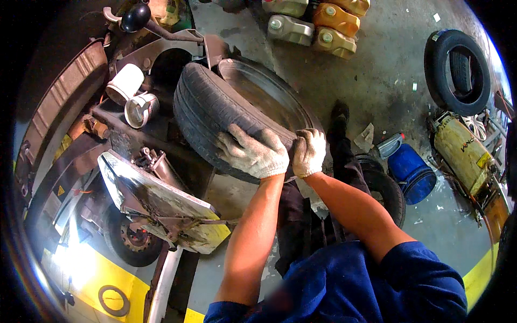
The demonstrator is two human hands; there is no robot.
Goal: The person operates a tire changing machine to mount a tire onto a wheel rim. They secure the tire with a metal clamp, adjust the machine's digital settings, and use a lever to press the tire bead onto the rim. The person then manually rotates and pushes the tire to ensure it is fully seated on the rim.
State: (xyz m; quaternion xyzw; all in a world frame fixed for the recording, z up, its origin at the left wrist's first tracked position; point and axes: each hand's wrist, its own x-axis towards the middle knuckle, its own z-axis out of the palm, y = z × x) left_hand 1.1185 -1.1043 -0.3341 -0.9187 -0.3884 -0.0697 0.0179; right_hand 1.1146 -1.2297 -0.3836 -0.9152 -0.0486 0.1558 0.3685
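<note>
A worn black tyre (202, 110) stands tilted beside a round, dark metal wheel rim (277, 89) at the middle of the view. My left hand (256, 152), in a pale knitted glove, rests on the tyre's tread with its fingers spread. Close beside it, my right hand (309, 153), gloved alike and smudged, is closed around the near right end of the tyre. Its fingertips are partly hidden. A machine's metal arm with a black ball knob (135, 18) reaches over behind the tyre.
To the left are two white tubs (126, 83) and a tilted metal paddle (161, 188). Several plastic jugs (291, 30) stand at the back. On the right are a loose tyre (437, 89), a blue bucket (412, 169) and a yellow tank (460, 151). Another tyre (396, 196) lies by my leg.
</note>
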